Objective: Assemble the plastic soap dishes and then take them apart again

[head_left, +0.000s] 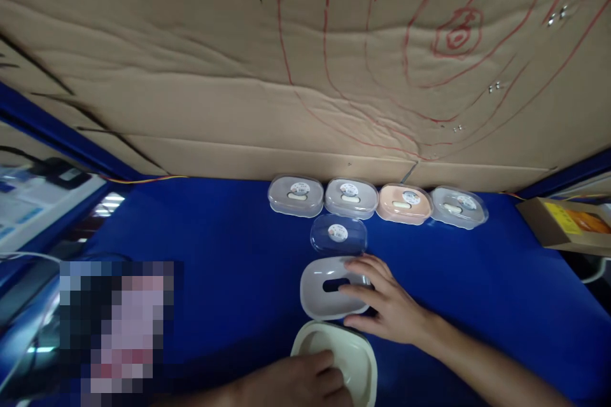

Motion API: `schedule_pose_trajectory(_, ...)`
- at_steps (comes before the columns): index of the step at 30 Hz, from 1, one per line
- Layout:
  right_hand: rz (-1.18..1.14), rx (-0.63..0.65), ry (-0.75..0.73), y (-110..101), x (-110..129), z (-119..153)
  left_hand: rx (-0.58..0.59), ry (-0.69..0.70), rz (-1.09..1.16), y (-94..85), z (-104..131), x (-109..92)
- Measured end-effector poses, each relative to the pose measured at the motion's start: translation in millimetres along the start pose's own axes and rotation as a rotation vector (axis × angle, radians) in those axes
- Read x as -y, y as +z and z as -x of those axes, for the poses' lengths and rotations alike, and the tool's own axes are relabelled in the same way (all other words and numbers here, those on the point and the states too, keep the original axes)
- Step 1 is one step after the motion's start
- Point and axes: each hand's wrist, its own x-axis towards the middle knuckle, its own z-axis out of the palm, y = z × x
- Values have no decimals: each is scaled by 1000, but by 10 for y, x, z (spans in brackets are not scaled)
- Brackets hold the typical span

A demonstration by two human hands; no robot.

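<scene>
My right hand (pixel 389 302) lies with spread fingers over the right side of a grey oval tray (pixel 312 289), which has a dark slot in its middle. Nearer to me, a cream oval dish (pixel 365 362) touches the grey tray's front edge. My left hand (pixel 300 381) reaches into the cream dish from the left with its fingers curled; what it grips, if anything, is hidden. Just behind the grey tray rests a clear lid (pixel 324 238) with a round white label.
Along the back stand several lidded boxes, among them a grey one (pixel 296 196) and a peach one (pixel 405 203). Cardboard (pixel 214 108) with red drawn lines rises behind the blue table (pixel 214 280). A cardboard box (pixel 568 226) stands at the right; a blurred patch covers the lower left.
</scene>
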Motion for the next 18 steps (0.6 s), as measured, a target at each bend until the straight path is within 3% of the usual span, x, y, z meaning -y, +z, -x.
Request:
schedule_pose_trajectory(4, -9, 96, 16, -36, 27, -11, -67, -147, -73, -13, -124, -31)
schedule_pose_trajectory(9, -37, 45, 36, -47, -3, 13, -165, -331, -103, 112, -185, -217)
schedule_pose_trajectory(16, -25, 47, -13, 17, -21, 49, -390, -832, 3, 355, -2, -589)
schedule_pose_trajectory(18, -21, 32, -15, 12, -30, 51, -395, -938, 7, 355, 6, -646)
